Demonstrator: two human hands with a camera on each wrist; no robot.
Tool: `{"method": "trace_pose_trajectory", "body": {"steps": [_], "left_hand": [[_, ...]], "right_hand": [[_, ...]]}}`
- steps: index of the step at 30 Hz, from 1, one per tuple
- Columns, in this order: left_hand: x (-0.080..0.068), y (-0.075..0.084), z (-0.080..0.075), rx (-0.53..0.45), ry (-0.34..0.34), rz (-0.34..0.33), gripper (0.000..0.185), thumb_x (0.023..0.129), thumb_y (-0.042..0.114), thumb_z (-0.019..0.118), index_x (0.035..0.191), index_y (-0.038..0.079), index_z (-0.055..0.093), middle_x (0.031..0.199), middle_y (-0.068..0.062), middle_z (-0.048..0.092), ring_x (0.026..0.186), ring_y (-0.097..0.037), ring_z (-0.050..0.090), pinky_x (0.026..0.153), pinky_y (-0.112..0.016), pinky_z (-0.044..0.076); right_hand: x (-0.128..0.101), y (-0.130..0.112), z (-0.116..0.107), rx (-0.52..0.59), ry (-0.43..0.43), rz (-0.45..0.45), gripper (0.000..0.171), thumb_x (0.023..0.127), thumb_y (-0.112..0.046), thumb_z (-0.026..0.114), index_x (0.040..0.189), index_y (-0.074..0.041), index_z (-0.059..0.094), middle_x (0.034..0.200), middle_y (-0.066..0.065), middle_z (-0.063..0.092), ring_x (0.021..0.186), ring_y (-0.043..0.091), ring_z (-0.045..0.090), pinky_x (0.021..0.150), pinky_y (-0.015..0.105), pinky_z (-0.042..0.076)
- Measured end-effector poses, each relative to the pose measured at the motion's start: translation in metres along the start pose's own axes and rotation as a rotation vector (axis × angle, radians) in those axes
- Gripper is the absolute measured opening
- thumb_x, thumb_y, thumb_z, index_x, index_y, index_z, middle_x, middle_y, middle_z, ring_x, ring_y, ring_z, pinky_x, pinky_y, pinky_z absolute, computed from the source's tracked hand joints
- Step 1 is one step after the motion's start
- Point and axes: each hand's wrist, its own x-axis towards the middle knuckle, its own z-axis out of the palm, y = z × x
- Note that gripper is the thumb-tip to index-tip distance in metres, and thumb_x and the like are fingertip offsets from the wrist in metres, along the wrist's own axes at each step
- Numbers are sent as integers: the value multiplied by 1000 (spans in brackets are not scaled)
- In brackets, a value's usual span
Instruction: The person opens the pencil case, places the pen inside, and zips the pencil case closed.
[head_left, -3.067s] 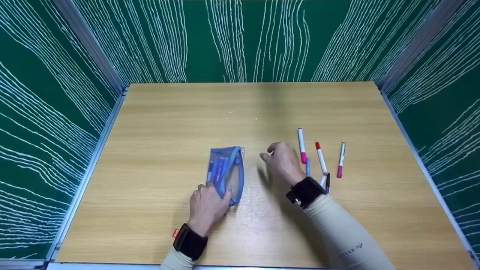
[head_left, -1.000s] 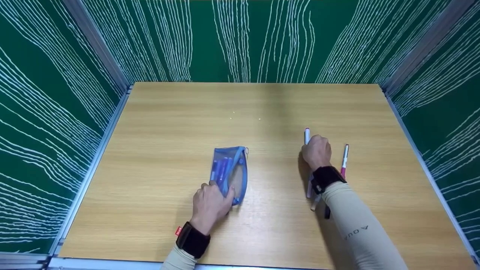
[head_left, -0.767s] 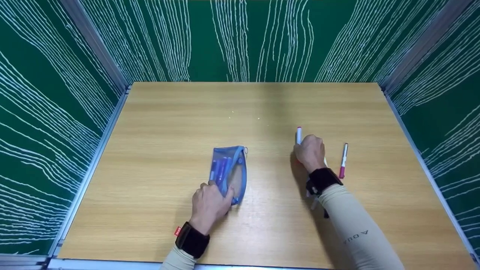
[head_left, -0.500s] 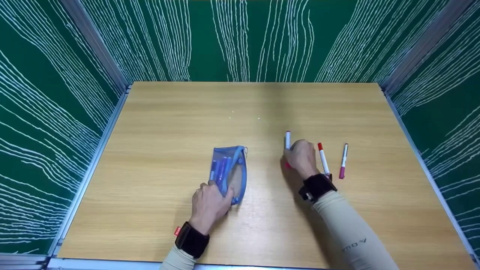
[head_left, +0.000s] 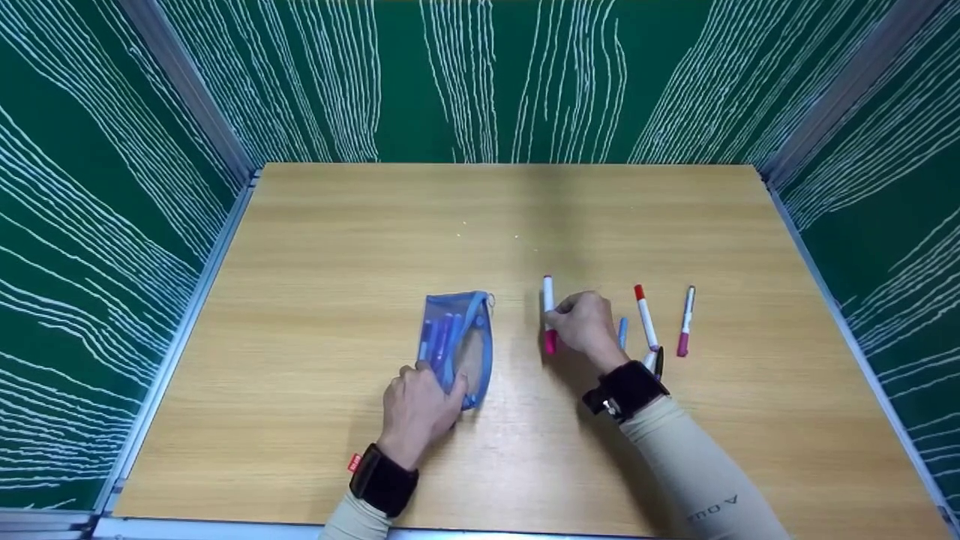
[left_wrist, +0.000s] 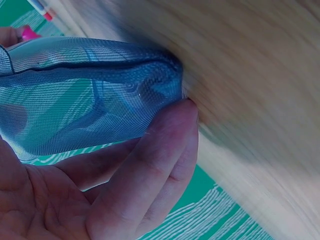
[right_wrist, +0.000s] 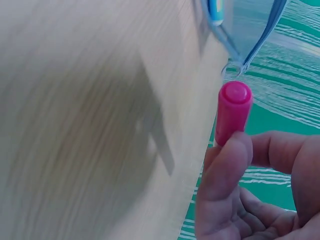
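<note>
So we've got a light wooden desk (head_left: pixel 337 225) boxed in by green walls with white wavy lines (head_left: pixel 90 187), and everything's happening in the near middle of it.

Biggest item on it is a small blue mesh zip pouch (head_left: pixel 457 341) with a few blue and purple pens showing through the mesh. It lies flat, its long side running away from us, open along the right edge. Our left hand (head_left: pixel 417 411) pinches its near corner between thumb and fingers; the left wrist view shows the fingers (left_wrist: pixel 150 165) curled tight on the mesh (left_wrist: pixel 90 95).

Our right hand (head_left: pixel 587 324) sits just right of the pouch and grips a white marker with a pink cap (head_left: pixel 549 315), pointing away from us, pink end toward us. The right wrist view has the pink cap (right_wrist: pixel 232 112) poking up out of the curled fingers (right_wrist: pixel 222 185), with the pouch's zipper ring close behind.

Right of that hand, loose on the desk: a white marker with a red cap (head_left: pixel 645 316), a slim pen with a magenta end (head_left: pixel 684 321), and a short blue pen (head_left: pixel 622 331) mostly tucked beside the hand.
</note>
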Motion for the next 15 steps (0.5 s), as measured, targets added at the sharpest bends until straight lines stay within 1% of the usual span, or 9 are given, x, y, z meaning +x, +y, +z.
{"method": "trace_pose_trajectory", "body": {"steps": [3, 5, 9, 12, 15], "left_hand": [[0, 0, 0, -5, -6, -6, 59, 95, 58, 56, 86, 0, 62, 73, -11, 53, 62, -25, 55, 57, -42, 50], [0, 0, 0, -1, -9, -7, 60, 95, 58, 55, 87, -1, 62, 73, -11, 54, 62, -26, 56, 58, -42, 50], [0, 1, 0, 6, 0, 1, 60, 95, 58, 55, 88, -1, 63, 74, -12, 55, 63, -27, 58, 58, -43, 50], [1, 0, 0, 13, 11, 10, 60, 95, 58, 54, 87, -1, 63, 73, -13, 56, 63, -28, 59, 57, -43, 51], [1, 0, 0, 15, 7, 12, 60, 95, 58, 54, 86, -1, 63, 73, -13, 56, 63, -27, 58, 57, -43, 50]], "right_hand": [[-4, -5, 4, 65, -60, 29, 14, 92, -15, 75, 93, -1, 77, 74, 10, 73, 54, 15, 64, 48, 26, 51], [-8, -7, 7, 94, -94, 46, 14, 92, -15, 74, 93, -1, 76, 71, 9, 73, 54, 16, 65, 50, 29, 54], [-15, -11, 14, 124, -141, 41, 12, 91, -12, 74, 92, 0, 76, 68, 9, 72, 53, 15, 66, 56, 35, 58], [-22, -15, 19, 135, -177, 26, 11, 89, -11, 74, 91, 0, 77, 69, 8, 73, 55, 14, 67, 58, 35, 59], [-27, -18, 24, 151, -219, 18, 9, 89, -11, 76, 91, -2, 77, 71, 8, 73, 56, 15, 69, 60, 36, 60]]}}
